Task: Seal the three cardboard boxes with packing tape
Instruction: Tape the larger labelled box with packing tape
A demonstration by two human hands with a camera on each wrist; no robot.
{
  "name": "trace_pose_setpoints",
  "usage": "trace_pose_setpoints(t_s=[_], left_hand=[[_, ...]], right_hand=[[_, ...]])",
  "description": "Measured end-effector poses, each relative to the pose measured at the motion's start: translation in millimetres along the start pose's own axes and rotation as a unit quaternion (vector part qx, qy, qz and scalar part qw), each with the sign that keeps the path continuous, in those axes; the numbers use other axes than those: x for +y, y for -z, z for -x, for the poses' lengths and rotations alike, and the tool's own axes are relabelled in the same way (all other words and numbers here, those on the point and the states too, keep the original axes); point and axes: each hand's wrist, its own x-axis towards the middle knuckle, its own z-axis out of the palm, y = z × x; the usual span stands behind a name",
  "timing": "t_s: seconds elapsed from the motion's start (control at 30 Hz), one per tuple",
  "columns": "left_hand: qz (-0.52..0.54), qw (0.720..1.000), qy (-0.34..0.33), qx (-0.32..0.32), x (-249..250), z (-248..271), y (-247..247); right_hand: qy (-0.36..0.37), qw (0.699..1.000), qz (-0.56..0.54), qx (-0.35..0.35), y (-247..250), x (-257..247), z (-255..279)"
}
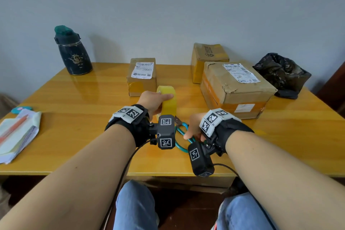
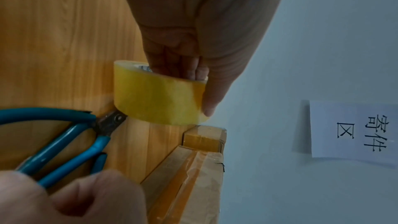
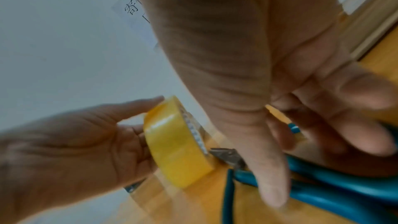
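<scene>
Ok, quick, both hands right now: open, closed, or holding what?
Left hand: grips the yellow tape roll, standing on edge.
Right hand: fingers curled on the blue scissors' handles.

Yellow tape roll [image 1: 168, 101], teal-handled scissors [image 1: 182, 132], brown boxes [image 1: 235, 87], orange-yellow table [image 1: 84, 99]

A glossy yellow wooden worktop [image 1: 78, 136] is carrying everything. Three cardboard boxes are sitting towards its far side: a small box [image 1: 141, 76] near the middle, a large box [image 1: 236, 89] to the right, and another box [image 1: 208, 59] just behind that. A dark bottle [image 1: 73, 54] is standing far left, a paper stack [image 1: 17, 134] is lying at the left edge, a black bag [image 1: 281, 74] is sitting far right, and blue-handled scissors [image 1: 182, 132] are lying near the front.
</scene>
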Motion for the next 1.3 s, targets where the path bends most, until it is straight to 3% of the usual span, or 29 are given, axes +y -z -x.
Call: trace_pose_setpoints(t_s=[0.3,0.43,0.57,0.7,0.87,0.97,1.1,1.3], left_hand=[[-0.010,1.000,0.027,-0.012,7,12,-6],[0.073,0.995,0.052,-0.047,11,21,-6],[0.106,0.988,0.091,-0.073,14,29,-7],[0.124,0.985,0.093,-0.081,16,33,-9],[0.174,0.977,0.084,-0.090,20,30,-5],[0.198,0.975,0.074,-0.074,20,29,0],[0.210,0.973,0.065,-0.064,21,29,3],[0.220,0.973,0.056,-0.050,27,30,3]], right_hand=[[-0.028,0.998,0.025,0.047,-10,6,5],[-0.062,0.995,-0.007,0.076,-10,3,19],[-0.052,0.982,-0.160,0.091,-2,16,22],[-0.031,0.949,-0.304,0.080,2,20,22],[0.021,0.898,-0.419,0.130,3,22,29],[0.059,0.896,-0.410,0.156,2,20,38],[0.072,0.921,-0.345,0.166,4,19,45],[0.066,0.969,-0.142,0.190,10,22,61]])
